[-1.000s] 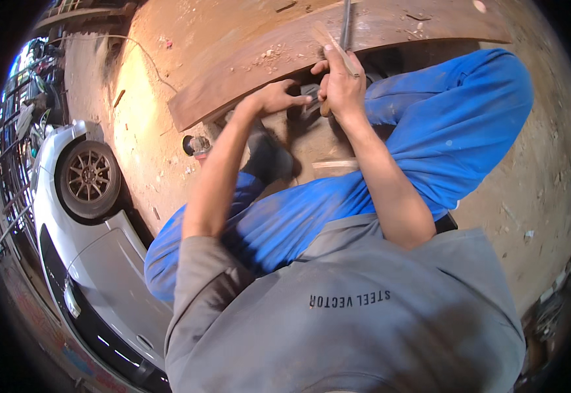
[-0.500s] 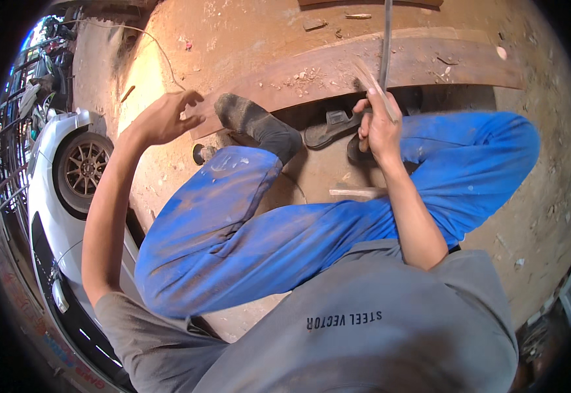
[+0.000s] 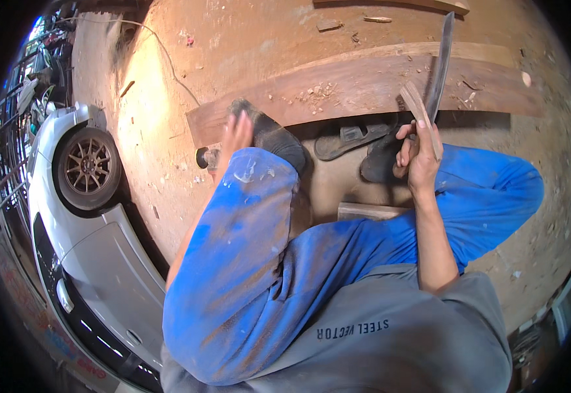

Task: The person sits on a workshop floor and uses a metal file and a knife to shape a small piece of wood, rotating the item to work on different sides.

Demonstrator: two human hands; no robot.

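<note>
My right hand (image 3: pixel 420 160) is closed on a pale flat wooden stick (image 3: pixel 414 101), held tilted upward. Directly behind it rises a long metal blade (image 3: pixel 444 46), whose lower end is hidden near my fingers, so I cannot tell whether I grip it too. My left hand (image 3: pixel 233 141) has its fingers extended beside my dark-covered foot (image 3: pixel 266 131), partly hidden by my raised blue-trousered knee (image 3: pixel 226 216); touching is unclear. A small tool (image 3: pixel 207 158) lies just left of that hand. A dark sandal (image 3: pixel 338 141) rests below the long reddish plank (image 3: pixel 279 98), which carries wood chips.
A silver car (image 3: pixel 102 262) with a bronze wheel (image 3: pixel 91 167) stands close on my left, metal railings behind it. A thin cord (image 3: pixel 174 65) crosses the floor. Another board (image 3: pixel 390 5) lies at the top, with offcuts (image 3: pixel 330 25); a short block (image 3: pixel 370 211) sits between my legs.
My left hand left the middle, swung outward and now reaches down behind my knee, which has risen into view. My right hand, the stick and the blade have moved rightward in the picture.
</note>
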